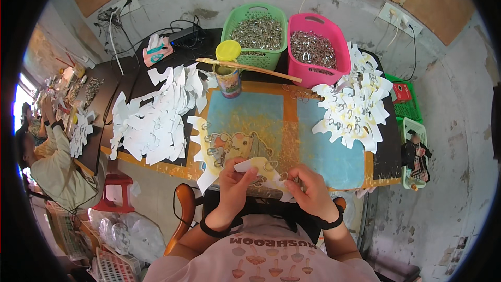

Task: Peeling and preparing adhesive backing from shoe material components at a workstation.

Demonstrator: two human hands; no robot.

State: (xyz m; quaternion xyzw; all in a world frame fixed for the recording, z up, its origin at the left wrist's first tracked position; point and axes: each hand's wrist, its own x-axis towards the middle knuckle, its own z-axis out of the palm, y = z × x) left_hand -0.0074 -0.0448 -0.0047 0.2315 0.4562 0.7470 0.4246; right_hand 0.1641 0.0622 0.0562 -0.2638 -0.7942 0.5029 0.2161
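Note:
My left hand (235,184) is closed on a white cut-out card (259,166), thumb on top, holding it above the table's near edge. Wire-like metal rings sit along the card, one metal ring (270,165) on its upper edge. At the card's right end my right hand (310,190) is closed, its thumb and fingers pinching a small metal ring partly hidden by the fingertips. To the left of my hands, another white card strip (210,169) with several rings lies on the work surface. A cartoon-printed sheet (242,145) lies just beyond the held card.
A heap of white cut cards (156,115) covers the left; ringed cards (357,99) pile up at right. Behind stand a green basket (282,15) and pink basket (342,36) of metal rings. A wooden stick (261,69) lies by a can (228,81). A co-worker (60,169) sits left.

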